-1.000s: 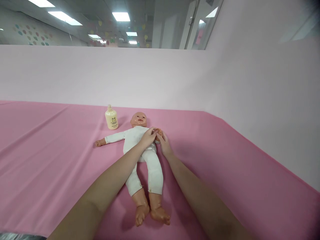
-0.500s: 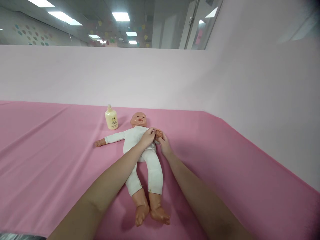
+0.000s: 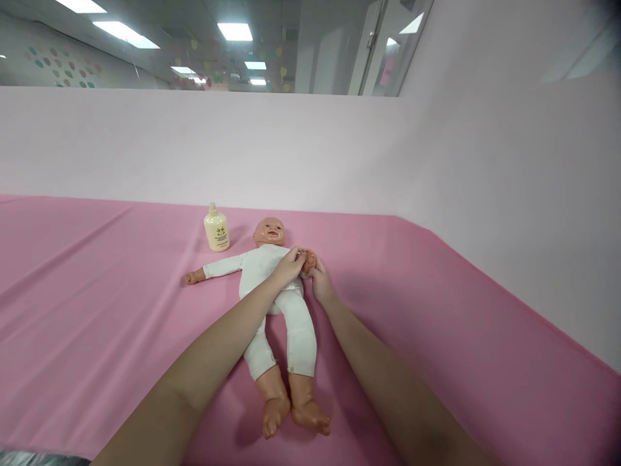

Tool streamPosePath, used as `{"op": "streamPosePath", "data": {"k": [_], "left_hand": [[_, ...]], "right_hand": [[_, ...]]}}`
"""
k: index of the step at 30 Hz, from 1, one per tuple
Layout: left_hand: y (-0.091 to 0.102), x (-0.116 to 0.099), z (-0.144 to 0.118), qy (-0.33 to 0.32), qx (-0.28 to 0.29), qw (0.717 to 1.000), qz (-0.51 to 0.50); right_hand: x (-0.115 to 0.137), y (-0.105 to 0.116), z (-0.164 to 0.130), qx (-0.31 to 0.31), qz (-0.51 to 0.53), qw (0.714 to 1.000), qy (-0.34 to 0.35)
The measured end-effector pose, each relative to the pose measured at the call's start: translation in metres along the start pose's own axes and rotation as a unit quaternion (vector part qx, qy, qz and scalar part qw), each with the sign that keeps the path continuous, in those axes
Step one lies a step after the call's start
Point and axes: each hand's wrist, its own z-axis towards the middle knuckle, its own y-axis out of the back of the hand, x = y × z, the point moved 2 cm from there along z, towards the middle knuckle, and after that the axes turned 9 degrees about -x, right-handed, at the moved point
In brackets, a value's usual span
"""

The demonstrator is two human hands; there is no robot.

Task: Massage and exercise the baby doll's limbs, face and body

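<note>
My left hand (image 3: pixel 287 268) lies across the chest of the baby doll (image 3: pixel 272 298), fingers curled down at the cuff of its white sleeve, right by the doll's small hand (image 3: pixel 309 260). My right hand (image 3: pixel 317 282) comes in from the other side and pinches that same little hand between thumb and fingertips, so both of my hands meet there, touching the doll and almost touching each other; how tightly my left fingers grip the cloth I cannot tell. The doll lies on its back on the pink sheet (image 3: pixel 97 291), head away from me, bare feet toward me, its other arm stretched straight out to my left. A cream bottle (image 3: pixel 216 228) stands upright just beside its head, on the left. Behind the sheet rises a pale pink wall (image 3: pixel 339 149).
</note>
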Motion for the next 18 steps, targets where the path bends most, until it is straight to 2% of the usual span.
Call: {"op": "streamPosePath", "data": {"k": [4,11,18], "left_hand": [[-0.0007,-0.0018,-0.0059,0.003,0.046,0.999,0.011],[-0.0007,-0.0074,-0.0108,-0.026,0.09,0.995,0.043],[-0.0011,-0.005,-0.008,-0.037,0.094,0.993,0.061]], "right_hand": [[-0.0018,-0.0004,0.0016,-0.022,0.091,0.995,-0.042],[-0.0094,-0.0011,0.0065,-0.042,0.144,0.985,-0.089],[-0.0014,0.0009,0.0069,-0.02,0.145,0.988,-0.056]]}}
